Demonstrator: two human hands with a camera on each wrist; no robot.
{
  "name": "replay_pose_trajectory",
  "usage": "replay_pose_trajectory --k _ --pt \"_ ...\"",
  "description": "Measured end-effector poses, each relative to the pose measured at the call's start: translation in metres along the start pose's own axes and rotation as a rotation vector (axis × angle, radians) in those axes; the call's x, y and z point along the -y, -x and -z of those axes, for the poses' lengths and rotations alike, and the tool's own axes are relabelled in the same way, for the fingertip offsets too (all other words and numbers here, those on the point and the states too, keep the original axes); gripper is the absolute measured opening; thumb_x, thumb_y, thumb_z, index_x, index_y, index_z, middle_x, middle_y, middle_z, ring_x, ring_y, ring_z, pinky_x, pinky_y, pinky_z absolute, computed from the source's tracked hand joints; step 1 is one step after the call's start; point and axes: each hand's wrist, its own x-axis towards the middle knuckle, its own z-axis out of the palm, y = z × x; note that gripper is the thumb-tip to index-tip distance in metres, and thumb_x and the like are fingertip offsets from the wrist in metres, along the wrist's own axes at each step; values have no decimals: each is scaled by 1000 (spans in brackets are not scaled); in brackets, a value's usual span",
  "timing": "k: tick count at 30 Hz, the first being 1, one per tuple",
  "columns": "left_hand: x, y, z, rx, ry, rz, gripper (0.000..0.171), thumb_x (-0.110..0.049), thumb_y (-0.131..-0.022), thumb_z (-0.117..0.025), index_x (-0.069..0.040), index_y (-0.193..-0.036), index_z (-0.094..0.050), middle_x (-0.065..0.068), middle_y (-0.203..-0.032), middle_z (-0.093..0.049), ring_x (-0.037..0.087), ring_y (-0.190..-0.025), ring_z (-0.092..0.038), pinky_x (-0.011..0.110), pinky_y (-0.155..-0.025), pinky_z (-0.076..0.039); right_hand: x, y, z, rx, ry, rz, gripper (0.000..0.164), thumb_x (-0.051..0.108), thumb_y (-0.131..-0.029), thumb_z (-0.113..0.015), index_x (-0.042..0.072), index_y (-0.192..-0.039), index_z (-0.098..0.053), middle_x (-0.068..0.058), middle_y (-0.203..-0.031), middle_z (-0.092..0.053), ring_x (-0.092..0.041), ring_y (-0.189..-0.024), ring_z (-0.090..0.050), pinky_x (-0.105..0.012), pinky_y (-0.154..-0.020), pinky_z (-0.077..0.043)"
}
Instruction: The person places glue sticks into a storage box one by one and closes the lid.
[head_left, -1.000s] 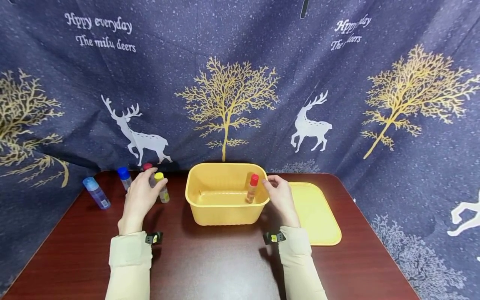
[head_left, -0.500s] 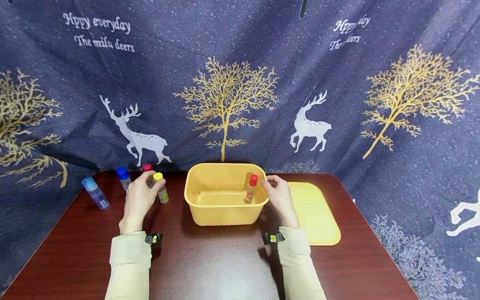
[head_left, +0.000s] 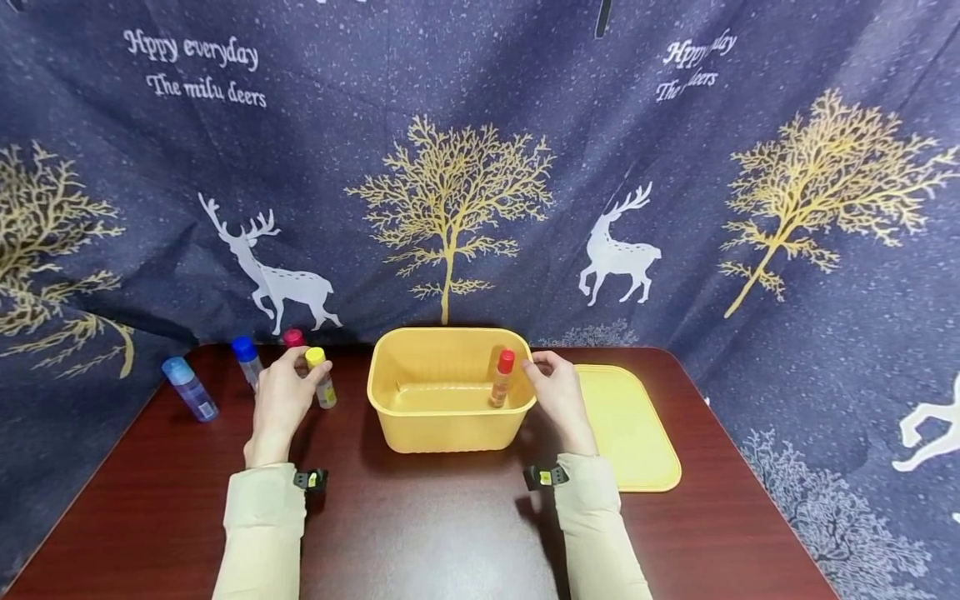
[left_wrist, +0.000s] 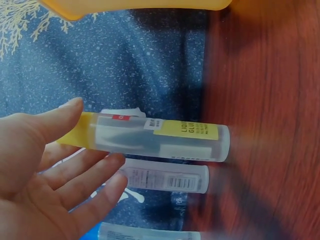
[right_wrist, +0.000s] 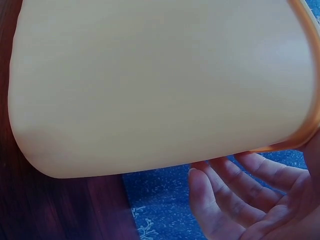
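In the head view my left hand [head_left: 283,398] is at a clear liquid glue bottle [head_left: 326,392] with a yellow cap, standing on the table. The thumb lies on the near side of the cap and the fingers reach behind it, pinching it; the left wrist view shows this yellow cap [left_wrist: 77,131] from closer. My right hand [head_left: 558,396] is at the right end of the yellow box [head_left: 450,433], fingers loosely bent, tips at the outer wall just under the rim. Inside the box, near that end, stands a red-capped glue bottle [head_left: 501,387].
Behind the left hand are a dark-red-capped bottle [head_left: 294,337] and a blue-capped bottle [head_left: 246,357]. A light-blue-capped bottle [head_left: 191,392] stands at the far left. A flat yellow lid [head_left: 633,433] lies right of the box. A patterned cloth [head_left: 480,167] hangs behind the table.
My left hand has shifted slightly right and down, its fingers closing in on the yellow cap. The right hand and the box have stayed put.
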Motion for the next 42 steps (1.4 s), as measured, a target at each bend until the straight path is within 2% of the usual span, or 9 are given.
replay_pose_trajectory --k 9,23,32,42 --pt "1 0 -5 -6 -2 36 37 -23 -92 -71 0 -119 -62 22 -103 -69 40 -97 -64 53 -85 -45 -2 -1 1 6 -22 -8 22 23 -94 -65 4 -104 -69 -13 -99 -70 -26 -90 -66 -39 -79 -53" --pt "-7 0 2 -8 -34 26 36 -23 -92 -70 1 -118 -62 22 -101 -69 43 -96 -63 55 -83 -44 1 0 3 6 -15 -28 23 22 -95 -64 3 -106 -68 -14 -101 -70 -25 -91 -66 -40 -80 -53" --pt "-18 -2 6 -20 -28 -11 36 -27 -92 -70 -1 -116 -63 20 -99 -70 40 -94 -64 54 -82 -45 2 0 4 7 -20 -34 22 21 -95 -64 3 -106 -68 -15 -101 -70 -26 -92 -66 -40 -80 -53" --pt "-36 4 14 -68 -5 -79 34 -25 -91 -71 0 -113 -65 20 -94 -70 37 -86 -64 51 -78 -47 4 2 2 15 -13 -21 22 21 -95 -64 2 -106 -68 -15 -102 -69 -27 -93 -65 -40 -81 -52"
